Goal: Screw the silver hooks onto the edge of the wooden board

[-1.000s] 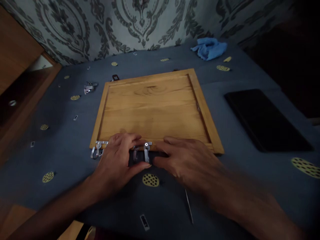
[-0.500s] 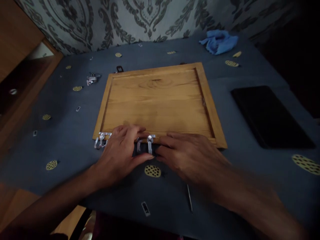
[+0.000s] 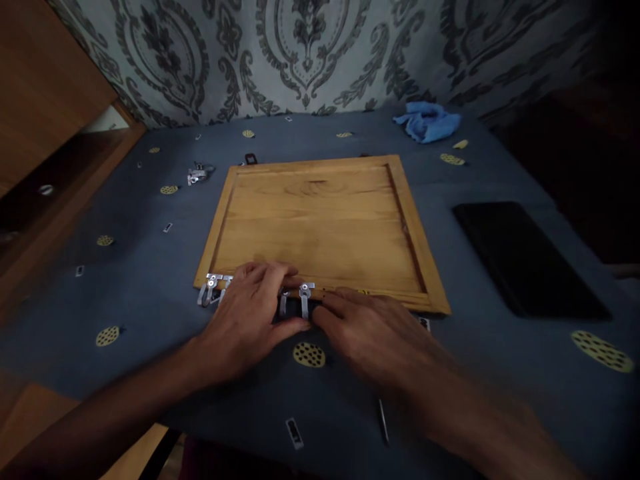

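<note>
A wooden framed board (image 3: 320, 227) lies flat before me, with metal hooks (image 3: 306, 297) along its near edge. My left hand (image 3: 245, 310) is closed over that edge, its thumb by the lower end of a hook and its palm hiding part of the hook row. Close to the right of this hook, my right hand (image 3: 375, 333) has its fingers bent against the near edge; whatever they may hold is hidden. The tip of a thin metal shaft (image 3: 383, 421) shows below my right hand, its other end out of sight.
A dark blue pineapple-print cloth (image 3: 150, 287) covers the table. Loose metal hardware (image 3: 199, 173) lies at the back left, a blue rag (image 3: 429, 122) at the back right. A black flat case (image 3: 530, 260) is right of the board. A wooden cabinet (image 3: 60, 87) stands at left.
My view has tilted up, so everything sits lower in it. My right hand has shifted slightly down from the edge, baring small dark holes in the wood. The left hand keeps its place.
</note>
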### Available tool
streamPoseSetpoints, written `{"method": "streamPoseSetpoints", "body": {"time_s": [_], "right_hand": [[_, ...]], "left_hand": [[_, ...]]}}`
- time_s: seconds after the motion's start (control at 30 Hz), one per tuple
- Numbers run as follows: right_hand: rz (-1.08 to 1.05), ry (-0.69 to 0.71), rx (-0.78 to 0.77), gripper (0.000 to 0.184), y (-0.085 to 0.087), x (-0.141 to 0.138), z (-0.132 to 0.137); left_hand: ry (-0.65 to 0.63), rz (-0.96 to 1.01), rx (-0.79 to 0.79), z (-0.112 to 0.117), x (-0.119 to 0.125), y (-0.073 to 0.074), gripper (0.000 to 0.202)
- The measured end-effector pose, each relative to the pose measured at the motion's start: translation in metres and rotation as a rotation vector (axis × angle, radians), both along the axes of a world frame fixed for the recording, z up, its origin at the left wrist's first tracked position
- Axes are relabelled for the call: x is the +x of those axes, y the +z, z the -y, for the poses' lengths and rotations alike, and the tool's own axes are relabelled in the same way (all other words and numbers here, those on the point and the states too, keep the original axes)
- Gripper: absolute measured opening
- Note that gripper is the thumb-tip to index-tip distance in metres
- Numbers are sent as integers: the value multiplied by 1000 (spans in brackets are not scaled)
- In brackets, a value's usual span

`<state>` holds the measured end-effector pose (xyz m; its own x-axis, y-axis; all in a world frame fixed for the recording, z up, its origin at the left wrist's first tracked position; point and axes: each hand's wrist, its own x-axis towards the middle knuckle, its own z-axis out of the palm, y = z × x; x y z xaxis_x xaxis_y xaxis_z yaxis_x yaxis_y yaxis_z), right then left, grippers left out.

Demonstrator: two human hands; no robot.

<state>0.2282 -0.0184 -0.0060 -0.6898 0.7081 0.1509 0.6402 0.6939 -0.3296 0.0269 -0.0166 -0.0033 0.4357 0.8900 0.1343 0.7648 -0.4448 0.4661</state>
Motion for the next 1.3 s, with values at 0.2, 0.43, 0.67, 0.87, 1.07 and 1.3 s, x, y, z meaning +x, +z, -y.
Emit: {"method": "streamPoseSetpoints", "body": {"time_s": [0.2,0.43,0.67,0.87,1.07,1.3], "right_hand": [[-314,-73,-112,26,7,5,-9],[-572,-245,-231,17,2,0,-18],[-558,-224,-254,17,-1,-3,-17],[-619,-188,-277,19,-3,-1,-18],[-631,-169,-182,24,-10,-2,-17],[-603,-133,-42,29,-19,-3,-18]], "left_hand": [[15,-8,-3,1,1,1,44],[-10,13,34,0,-1,-4,48],[-15,26,22,0,0,-4,51],[1,21,-8,0,1,-2,44],[-4,34,-35,1,-1,-3,44],[-44,41,10,0,-1,-3,46]]}}
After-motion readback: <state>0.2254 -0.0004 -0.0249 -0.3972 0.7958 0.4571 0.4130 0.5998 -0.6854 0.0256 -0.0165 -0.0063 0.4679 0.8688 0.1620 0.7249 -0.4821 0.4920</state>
